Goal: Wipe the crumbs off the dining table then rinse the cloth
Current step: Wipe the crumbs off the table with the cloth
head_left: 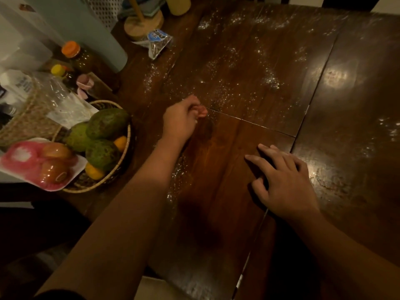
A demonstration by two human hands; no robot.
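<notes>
Dining table [346,61], crumbs [229,83] strewn lengthwise toward its far edge, my two hands, left hand [180,120] fisted, right hand [281,180] flat, splayed.

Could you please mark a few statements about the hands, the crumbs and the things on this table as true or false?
1. The right hand rests flat on the table, fingers straight. True.
2. The left hand also lies flat with its fingers spread. False: its fingers are curled.
3. White crumbs lie scattered beyond the left hand. True.
4. The jar on the left has a blue lid. False: its lid is orange.
5. The basket holds green fruit. True.
</notes>
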